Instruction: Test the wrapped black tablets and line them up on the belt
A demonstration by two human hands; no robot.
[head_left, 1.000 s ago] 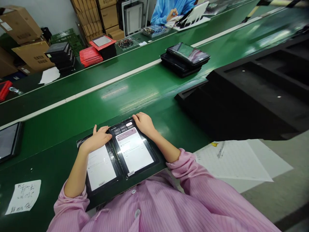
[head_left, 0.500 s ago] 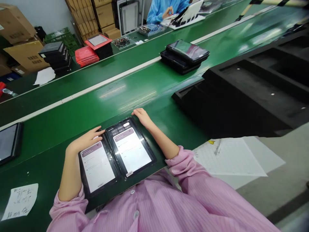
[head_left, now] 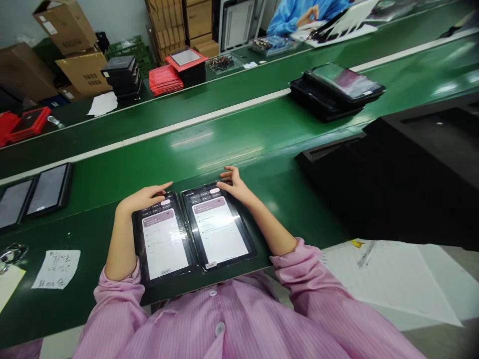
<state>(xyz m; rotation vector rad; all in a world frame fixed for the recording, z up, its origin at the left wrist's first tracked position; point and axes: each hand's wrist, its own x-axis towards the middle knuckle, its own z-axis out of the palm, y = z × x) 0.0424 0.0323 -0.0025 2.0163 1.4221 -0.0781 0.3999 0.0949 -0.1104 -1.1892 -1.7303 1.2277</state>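
Note:
Two lit tablets lie side by side on the green bench, a left tablet (head_left: 167, 247) and a right tablet (head_left: 221, 232), with white panels and mauve banners on their screens. My left hand (head_left: 145, 198) rests over the upper left corner of the left tablet, open, its index finger stretched along the top edge. Over the right tablet's upper right corner, my right hand (head_left: 236, 186) is open with fingers apart, its thumb near the screen's top. Neither hand grips anything. Whether the fingertips touch the glass I cannot tell.
More tablets (head_left: 48, 188) lie at the left, near a handwritten note (head_left: 57, 269). A tablet stack (head_left: 337, 92) sits on the green belt (head_left: 224, 134). Black foam trays (head_left: 374, 174) crowd the right, above paper sheets (head_left: 392, 274). A person in blue (head_left: 295, 20) works across the line.
The view has swung left. My right hand has turned inward, its thumb now over the right tablet's top. My left hand has shifted, uncovering buttons on the left screen.

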